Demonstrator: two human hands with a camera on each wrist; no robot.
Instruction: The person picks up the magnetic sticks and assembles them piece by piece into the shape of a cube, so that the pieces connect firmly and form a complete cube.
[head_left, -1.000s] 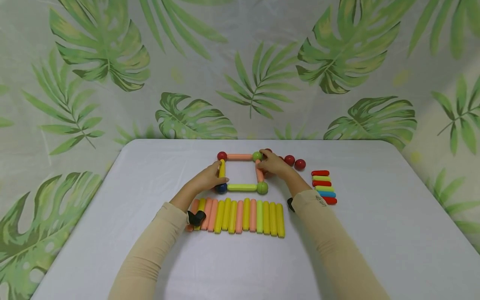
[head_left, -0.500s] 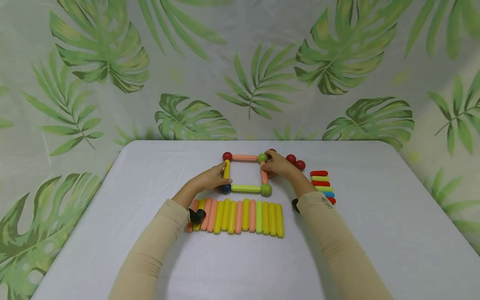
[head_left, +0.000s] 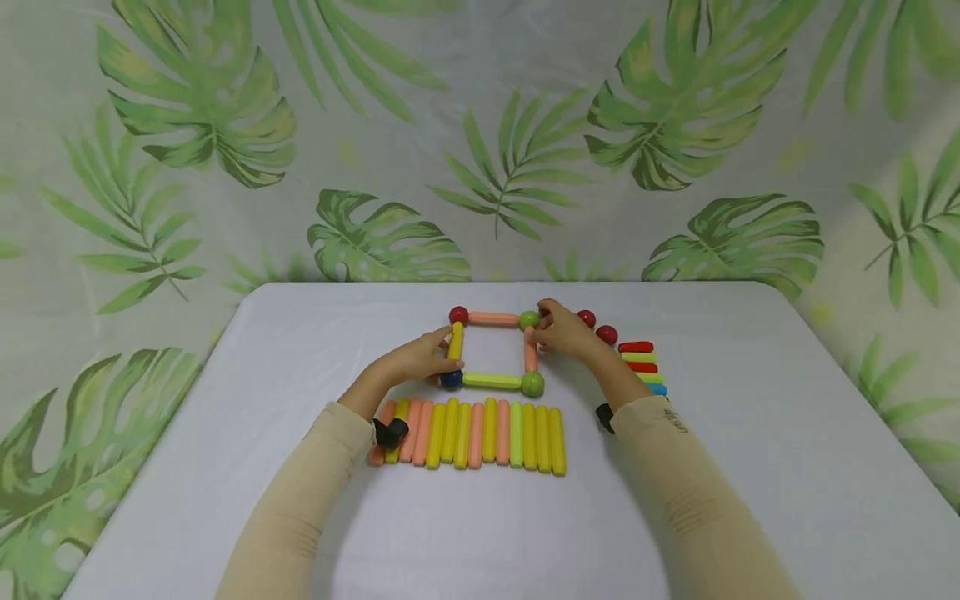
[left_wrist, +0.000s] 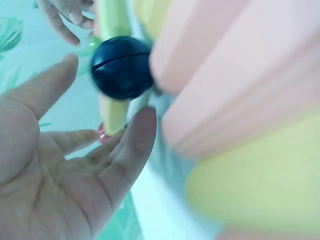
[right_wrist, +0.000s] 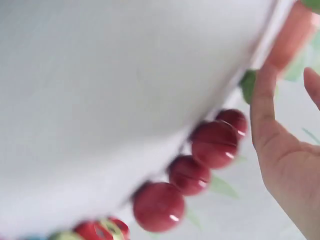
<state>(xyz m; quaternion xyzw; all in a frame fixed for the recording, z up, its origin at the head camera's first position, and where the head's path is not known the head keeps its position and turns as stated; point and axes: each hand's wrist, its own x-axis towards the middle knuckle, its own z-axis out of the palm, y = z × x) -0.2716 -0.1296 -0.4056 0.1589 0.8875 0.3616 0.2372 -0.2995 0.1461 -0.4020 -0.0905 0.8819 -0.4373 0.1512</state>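
A big pale cloth [head_left: 375,100] with green leaves fills the top of the frame. Below it is a wide white table [head_left: 465,533]. Two tan sleeves [head_left: 273,525] come up from the bottom. A row of long sticks [head_left: 476,437], pink, yellow and green, lies in the middle. Just above it, a square [head_left: 491,381] made of sticks and balls lies flat on the table.

The left hand [head_left: 408,360] is at the square's left side. Its fingers and thumb are spread apart, close around a yellow stick [head_left: 455,348] and a dark blue ball [head_left: 452,379]; I can't tell if it is touching them. The right hand [head_left: 566,331] is at the square's upper right, fingers loose and apart, close against a pink stick [head_left: 531,350] and near a green ball [head_left: 529,320].

Short sticks [head_left: 638,357] lie to the right. Shiny red balls [right_wrist: 159,206] sit in a line beside the right hand.
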